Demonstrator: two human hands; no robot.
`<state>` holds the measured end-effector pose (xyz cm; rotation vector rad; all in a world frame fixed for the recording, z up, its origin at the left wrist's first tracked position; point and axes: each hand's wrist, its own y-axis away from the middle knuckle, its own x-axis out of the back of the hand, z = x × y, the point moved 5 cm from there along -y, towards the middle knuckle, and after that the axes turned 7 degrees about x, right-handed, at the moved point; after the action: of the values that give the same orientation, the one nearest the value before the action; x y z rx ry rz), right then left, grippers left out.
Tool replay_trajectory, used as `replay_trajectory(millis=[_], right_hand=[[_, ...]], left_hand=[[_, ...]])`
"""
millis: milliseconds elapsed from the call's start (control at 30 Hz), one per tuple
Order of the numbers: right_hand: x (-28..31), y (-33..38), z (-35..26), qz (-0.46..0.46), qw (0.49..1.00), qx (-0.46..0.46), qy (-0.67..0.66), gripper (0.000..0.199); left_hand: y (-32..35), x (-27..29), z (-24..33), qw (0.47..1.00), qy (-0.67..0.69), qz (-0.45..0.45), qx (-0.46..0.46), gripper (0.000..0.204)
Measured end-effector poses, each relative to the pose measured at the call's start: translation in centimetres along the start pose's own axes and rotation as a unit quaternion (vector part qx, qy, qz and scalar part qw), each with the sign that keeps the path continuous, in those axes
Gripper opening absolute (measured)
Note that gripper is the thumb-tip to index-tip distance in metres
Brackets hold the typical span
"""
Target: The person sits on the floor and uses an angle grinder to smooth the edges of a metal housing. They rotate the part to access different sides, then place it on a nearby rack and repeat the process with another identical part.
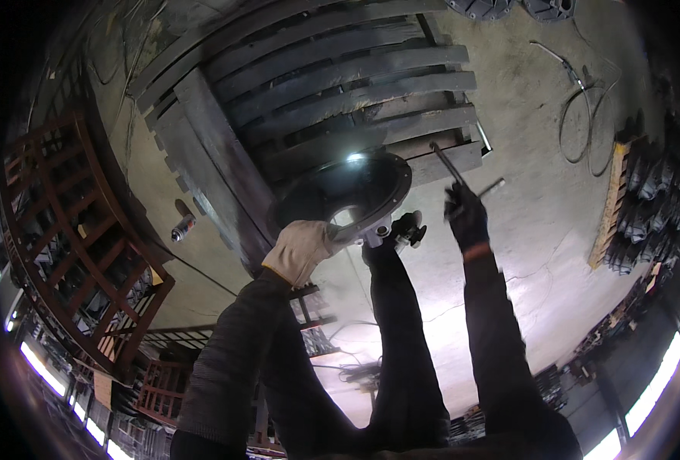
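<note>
Down at frame centre, the dark round metal housing with a big central hole (pixel 348 192) is sitting tilted on the edge of the stack of long dark metal leaf plates (pixel 340 77), its lower rim right against the left hand. Left hand (pixel 302 249), in a pale cloth glove, is closing around that lower rim, fingers curled under it, gripping the housing. Right hand (pixel 465 217), in a dark glove w/ an orange cuff, is sitting just right of the housing, apart from it, fist closing on a thin dark T-shaped metal rod tool (pixel 463 178) pointing up-left toward the plates. A small spray can (pixel 183 227) is lying on the concrete floor (pixel 532 153), well left of the housing, near the red-brown metal rack (pixel 79 230).
</note>
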<state>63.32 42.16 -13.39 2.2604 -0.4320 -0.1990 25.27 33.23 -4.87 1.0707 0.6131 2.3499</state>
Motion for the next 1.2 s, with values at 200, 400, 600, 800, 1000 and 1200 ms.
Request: replay_trajectory(millis=[200, 400, 600, 800, 1000, 1200], right_hand=[[0.6, -18.2, 10.8, -0.124, 0.952, -0.045, -0.276, 0.022], [3.7, -14.4, 17.3, 0.058, 0.984, -0.093, -0.142, 0.029], [0.0, -3.7, 25.7, -0.263, 0.912, -0.033, -0.314, 0.046], [-5.4, 1.4, 27.1, -0.51, 0.765, -0.069, -0.389, 0.058], [-6.6, 7.4, 18.0, -0.298, 0.944, -0.105, -0.091, 0.056], [-10.0, 29.2, 7.8, -0.316, 0.918, 0.087, 0.225, 0.051]], left_hand=[[-0.7, 1.1, 1.0, 0.999, 0.027, -0.029, 0.02, 0.032], [-1.6, 1.3, 1.3, 0.996, 0.023, -0.064, 0.062, 0.033], [0.0, 0.3, -0.9, 0.999, 0.031, -0.015, -0.014, 0.024], [1.6, 1.6, -2.2, 0.99, 0.09, 0.108, 0.023, 0.021], [11.1, 3.4, -0.3, 0.967, 0.063, 0.202, 0.145, 0.02], [32.5, 5.4, 5.3, 0.845, 0.469, 0.204, 0.153, 0.018]])
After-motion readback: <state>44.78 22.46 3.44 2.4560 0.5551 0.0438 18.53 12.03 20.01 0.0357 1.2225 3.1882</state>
